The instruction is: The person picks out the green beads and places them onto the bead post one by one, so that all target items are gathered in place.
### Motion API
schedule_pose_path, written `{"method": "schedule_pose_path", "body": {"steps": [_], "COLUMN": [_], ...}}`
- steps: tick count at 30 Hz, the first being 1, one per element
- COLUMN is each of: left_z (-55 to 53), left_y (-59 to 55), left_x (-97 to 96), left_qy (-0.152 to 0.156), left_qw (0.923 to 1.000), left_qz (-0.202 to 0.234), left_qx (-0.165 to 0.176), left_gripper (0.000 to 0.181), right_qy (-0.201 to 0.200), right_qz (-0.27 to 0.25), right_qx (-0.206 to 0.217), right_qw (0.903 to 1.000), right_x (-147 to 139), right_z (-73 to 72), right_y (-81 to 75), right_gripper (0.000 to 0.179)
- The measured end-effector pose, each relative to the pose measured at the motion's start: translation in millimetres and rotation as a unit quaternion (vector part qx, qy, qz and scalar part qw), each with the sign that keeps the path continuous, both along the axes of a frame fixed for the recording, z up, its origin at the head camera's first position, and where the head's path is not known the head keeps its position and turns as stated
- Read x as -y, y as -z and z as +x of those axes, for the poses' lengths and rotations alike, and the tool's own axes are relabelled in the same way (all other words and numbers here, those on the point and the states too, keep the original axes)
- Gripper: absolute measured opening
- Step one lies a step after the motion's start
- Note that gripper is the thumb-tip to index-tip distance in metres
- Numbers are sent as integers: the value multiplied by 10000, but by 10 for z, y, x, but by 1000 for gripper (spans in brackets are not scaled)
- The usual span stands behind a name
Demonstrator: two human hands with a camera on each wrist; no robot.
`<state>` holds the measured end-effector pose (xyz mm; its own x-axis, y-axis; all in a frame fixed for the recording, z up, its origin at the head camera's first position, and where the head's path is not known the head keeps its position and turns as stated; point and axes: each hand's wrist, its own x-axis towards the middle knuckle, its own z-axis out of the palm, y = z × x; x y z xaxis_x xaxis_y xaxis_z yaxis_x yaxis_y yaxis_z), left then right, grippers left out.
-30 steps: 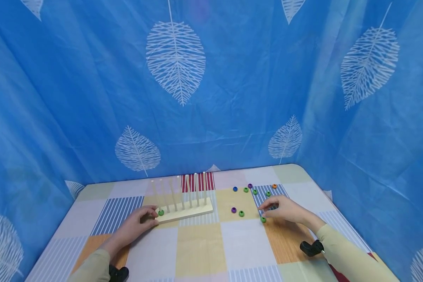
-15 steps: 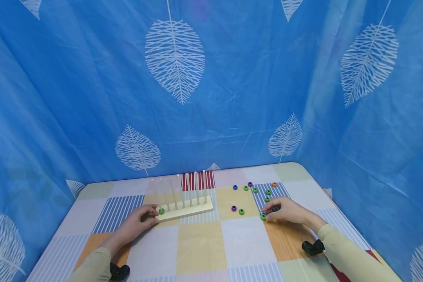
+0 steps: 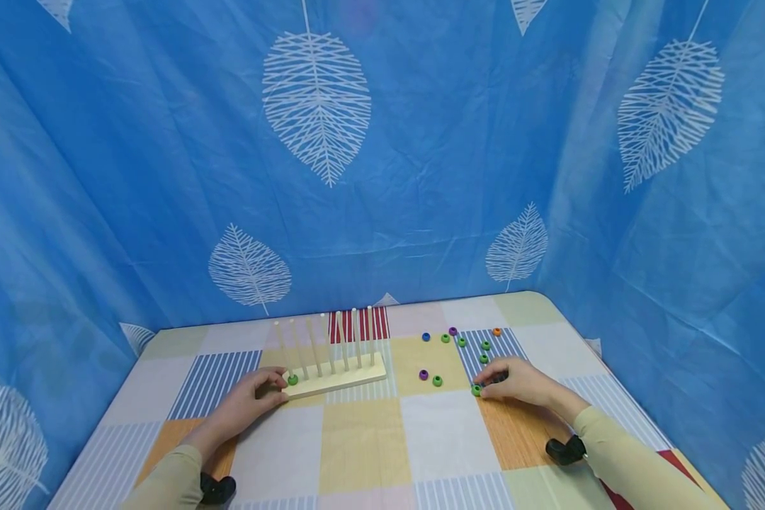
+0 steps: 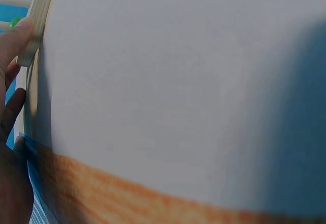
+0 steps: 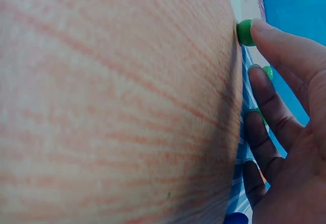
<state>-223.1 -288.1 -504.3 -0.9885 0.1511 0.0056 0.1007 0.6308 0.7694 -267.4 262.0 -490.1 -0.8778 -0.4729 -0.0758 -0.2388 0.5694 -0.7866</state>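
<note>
At the left end of a wooden peg stand [image 3: 341, 381], my left hand [image 3: 247, 405] grips the base; in the left wrist view the thumb lies on the base's end [image 4: 39, 23]. Several upright pegs rise from the stand, and one green bead [image 3: 292, 380] sits at the bottom of the leftmost peg. To the right, my right hand [image 3: 518, 382] pinches another green bead [image 3: 476, 390] on the cloth. In the right wrist view the thumb touches that bead [image 5: 245, 32], the index finger is mostly hidden behind the thumb, and the other fingers are spread below.
Several green beads [image 3: 462, 342] lie beyond my right hand, along with a blue bead [image 3: 426, 337], purple beads [image 3: 423, 375] and an orange bead [image 3: 497, 331]. A patchwork cloth [image 3: 363, 446] covers the table. Blue curtains [image 3: 421, 177] stand behind and at the sides.
My right fingers have come down and closed around the near green bead. Another green bead, hidden behind the hand before, now shows beyond it. The left hand keeps its hold on the stand.
</note>
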Motion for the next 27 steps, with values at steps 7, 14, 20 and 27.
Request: {"method": "schedule_pose_path", "body": {"steps": [7,14,20,27], "left_z": [14,17,1,-1], "left_y": [0,-2,-9,0], "left_x": [-1,0,0,11], "left_qy": [21,16,33,85], "left_qw": [10000,10000,10000,9999], "left_qz": [5,10,39,49], "left_qx": [-22,-1,36,-27], "left_gripper": [17,18,17,16], "right_qy": [31,115,181,222], "right_qz": [7,83,113,83], "right_qx": [-48,-112,-121,-129], "right_qw": [10000,9998,9997,9996], "right_x": [8,24,38,47], "right_z": [7,14,19,23], "right_y": [20,36,47,69], "right_gripper": [20,20,20,19]}}
